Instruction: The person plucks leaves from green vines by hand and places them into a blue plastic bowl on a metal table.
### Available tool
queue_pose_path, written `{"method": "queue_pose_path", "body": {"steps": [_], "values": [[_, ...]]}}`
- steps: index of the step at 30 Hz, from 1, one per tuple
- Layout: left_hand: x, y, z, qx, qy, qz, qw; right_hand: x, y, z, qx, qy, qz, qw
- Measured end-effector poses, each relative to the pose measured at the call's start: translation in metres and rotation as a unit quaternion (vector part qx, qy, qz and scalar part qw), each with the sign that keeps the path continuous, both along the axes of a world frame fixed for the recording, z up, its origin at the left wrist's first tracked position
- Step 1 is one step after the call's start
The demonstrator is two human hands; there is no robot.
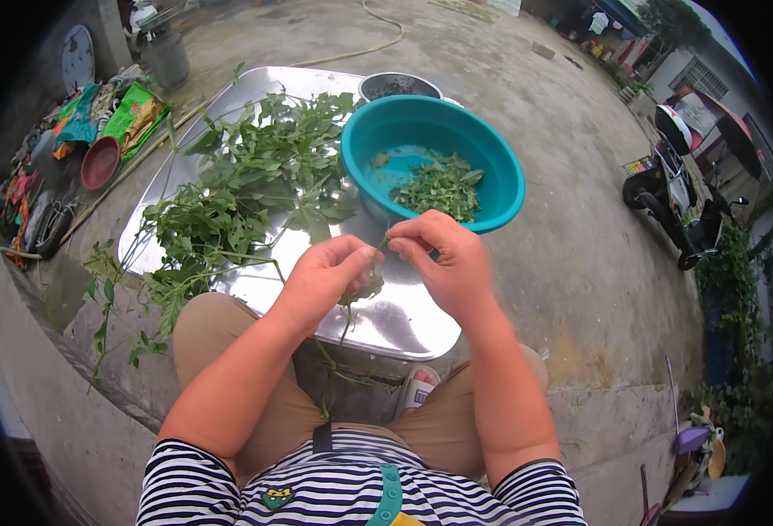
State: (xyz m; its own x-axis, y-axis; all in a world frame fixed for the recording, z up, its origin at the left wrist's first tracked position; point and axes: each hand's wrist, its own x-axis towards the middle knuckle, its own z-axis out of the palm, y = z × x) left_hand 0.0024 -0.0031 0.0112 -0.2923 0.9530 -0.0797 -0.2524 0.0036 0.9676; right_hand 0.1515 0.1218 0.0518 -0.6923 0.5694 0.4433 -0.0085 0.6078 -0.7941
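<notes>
My left hand holds a leafy green stem, its leaf hanging below the fingers and the stem trailing down between my knees. Close beside it, my right hand pinches a thin green piece between thumb and forefinger, just below the rim of a teal plastic basin. Torn green leaves lie inside the basin. A large heap of leafy vines covers the left part of a shiny metal tray, and the basin rests over the tray's right side.
Behind the basin stands a metal bowl with dark contents. A hose runs across the concrete floor. At left are a red-brown plastic bowl and a pile of bags. A parked motor scooter stands at right.
</notes>
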Motion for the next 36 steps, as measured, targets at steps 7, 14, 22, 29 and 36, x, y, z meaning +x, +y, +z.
{"method": "queue_pose_path", "body": {"steps": [7,14,22,29,36], "values": [[0.003,0.0,0.004,-0.005,0.061,0.007,0.998,-0.003,-0.006,-0.005,0.132,-0.07,0.012,0.989],[-0.002,0.0,0.002,-0.03,-0.114,-0.011,0.993,-0.008,0.044,-0.017,0.239,0.021,-0.224,0.945],[-0.01,-0.001,-0.002,-0.007,-0.182,-0.003,0.983,-0.005,0.026,-0.01,0.166,0.029,-0.119,0.979],[-0.002,0.003,-0.001,0.039,-0.141,-0.017,0.989,-0.01,-0.014,-0.008,0.347,-0.07,-0.056,0.934],[-0.001,0.003,-0.007,0.05,0.0,-0.021,0.999,-0.012,-0.012,-0.01,0.295,-0.043,-0.041,0.954]]}}
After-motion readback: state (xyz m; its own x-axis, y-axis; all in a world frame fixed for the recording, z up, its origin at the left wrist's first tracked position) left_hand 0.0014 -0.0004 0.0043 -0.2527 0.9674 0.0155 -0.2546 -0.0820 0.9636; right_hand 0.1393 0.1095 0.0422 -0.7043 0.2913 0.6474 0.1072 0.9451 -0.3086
